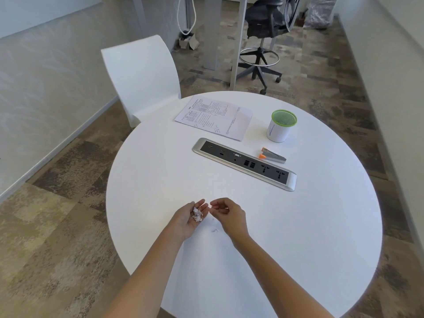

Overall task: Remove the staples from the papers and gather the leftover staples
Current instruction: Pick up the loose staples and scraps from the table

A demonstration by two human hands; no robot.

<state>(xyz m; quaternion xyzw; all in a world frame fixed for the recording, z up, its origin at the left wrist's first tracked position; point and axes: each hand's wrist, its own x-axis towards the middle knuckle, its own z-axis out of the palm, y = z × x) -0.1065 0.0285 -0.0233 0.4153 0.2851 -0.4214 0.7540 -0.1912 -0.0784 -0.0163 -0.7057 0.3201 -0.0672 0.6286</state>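
Left hand (190,218) lies palm up just above the near part of the round white table (160,180), fingers relaxed and lightly cupped, with a small heap of scraps (197,214) resting in the palm. The scraps are pale and crumpled; whether staples lie among them is too small to tell. Just right of that hand, on the bare tabletop between the two wrists, lies a bent loose staple (214,230), touching neither hand. The right hand (229,214) hovers close by, back upward, its fingers curled and its thumb and forefinger tips nearly meeting the left fingertips; I cannot tell whether it pinches anything.

Across the far side, a white chair (142,76) stands at the table's left edge. Next come the papers (215,117), printed sheets lying flat and overlapping. Nearer the middle, a long socket panel (244,162) is set into the tabletop. Just beyond its right half lies an orange and grey tool (273,155), and behind that a white cup (281,126) with a green rim stands upright.
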